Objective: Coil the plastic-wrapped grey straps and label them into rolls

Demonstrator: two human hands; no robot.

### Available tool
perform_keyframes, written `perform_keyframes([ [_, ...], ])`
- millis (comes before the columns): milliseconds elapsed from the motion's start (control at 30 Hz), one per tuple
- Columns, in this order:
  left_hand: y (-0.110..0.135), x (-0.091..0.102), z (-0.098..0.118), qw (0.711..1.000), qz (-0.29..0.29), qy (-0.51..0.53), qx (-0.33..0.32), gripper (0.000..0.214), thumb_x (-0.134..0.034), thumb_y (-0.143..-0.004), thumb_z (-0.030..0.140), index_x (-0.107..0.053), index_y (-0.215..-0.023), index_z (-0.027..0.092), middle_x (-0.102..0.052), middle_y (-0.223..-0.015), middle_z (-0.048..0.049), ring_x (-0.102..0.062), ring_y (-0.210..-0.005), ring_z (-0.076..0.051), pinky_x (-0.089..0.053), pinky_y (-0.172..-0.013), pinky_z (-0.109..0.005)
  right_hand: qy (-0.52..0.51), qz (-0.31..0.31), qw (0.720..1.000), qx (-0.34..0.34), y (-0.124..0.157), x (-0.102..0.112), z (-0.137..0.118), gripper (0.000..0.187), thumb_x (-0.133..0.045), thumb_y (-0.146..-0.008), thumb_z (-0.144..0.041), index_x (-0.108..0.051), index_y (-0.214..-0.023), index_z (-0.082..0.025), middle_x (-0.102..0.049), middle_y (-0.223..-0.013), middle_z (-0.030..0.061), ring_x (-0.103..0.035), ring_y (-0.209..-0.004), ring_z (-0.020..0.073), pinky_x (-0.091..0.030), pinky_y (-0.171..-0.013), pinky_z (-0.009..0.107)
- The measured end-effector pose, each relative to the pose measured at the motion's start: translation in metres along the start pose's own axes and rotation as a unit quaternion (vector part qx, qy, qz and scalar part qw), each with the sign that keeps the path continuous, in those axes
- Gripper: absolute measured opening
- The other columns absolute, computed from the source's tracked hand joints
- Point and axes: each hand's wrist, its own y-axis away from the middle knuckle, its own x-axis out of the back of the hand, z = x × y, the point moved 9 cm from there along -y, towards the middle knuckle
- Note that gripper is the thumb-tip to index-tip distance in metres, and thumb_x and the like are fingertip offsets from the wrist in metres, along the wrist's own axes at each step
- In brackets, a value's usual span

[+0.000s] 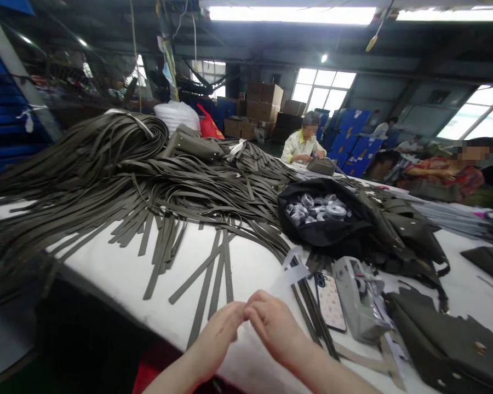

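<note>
My left hand (218, 335) and my right hand (276, 327) meet at the fingertips over the near edge of the white table (119, 287). Both have their fingers pressed together and bent inward. Whatever they pinch, if anything, is hidden behind the knuckles. Just beyond my left hand lie several loose grey-green straps (207, 279). Right of my right hand are a narrow bundle of dark straps (312, 314), a phone in a patterned case (332, 306) and a grey tape dispenser (359, 298).
A large heap of straps (197, 183) covers the table's far left. A black bag (324, 235) holds tape rolls (336, 212). Grey-green bags (452, 345) lie at the right. One person (306, 143) works across the table, another (447, 175) farther right.
</note>
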Motion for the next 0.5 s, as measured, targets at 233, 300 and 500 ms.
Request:
perform_keyframes([
  [233,-0.019,-0.009,-0.093,0.945,0.043,0.243,0.216,0.058,-0.06,-0.075,0.069,-0.061,-0.091,0.012,-0.062,-0.072,-0.0049,-0.061,-0.066,-0.017,-0.048,-0.063,-0.027,-0.129,0.009,0.991,0.029,0.031,-0.034,-0.017,0.017,-0.055,-0.091,-0.019,-0.071,-0.086,-0.02,-0.069,-0.094,0.0026,-0.062,-0.092,0.0146,-0.045,-0.087,0.025],
  [300,-0.034,0.018,-0.085,0.985,0.114,0.07,0.111,0.053,-0.056,-0.08,0.063,-0.061,-0.098,0.014,-0.066,-0.085,-0.0092,-0.064,-0.076,-0.021,-0.051,-0.072,-0.033,-0.141,0.014,0.99,0.02,0.04,-0.025,-0.013,0.015,-0.057,-0.09,-0.021,-0.071,-0.087,-0.02,-0.069,-0.09,0.0023,-0.063,-0.089,0.0138,-0.045,-0.084,0.024],
  [500,-0.074,0.013,-0.025,0.929,0.107,-0.331,-0.127,0.056,-0.071,-0.07,0.031,-0.058,-0.123,0.016,-0.045,-0.147,-0.0146,-0.034,-0.14,-0.033,-0.02,-0.119,-0.05,-0.159,-0.052,0.985,-0.033,0.062,-0.046,0.011,0.013,-0.061,-0.083,-0.022,-0.072,-0.077,-0.019,-0.069,-0.077,0.0013,-0.062,-0.075,0.0116,-0.044,-0.071,0.019],
])
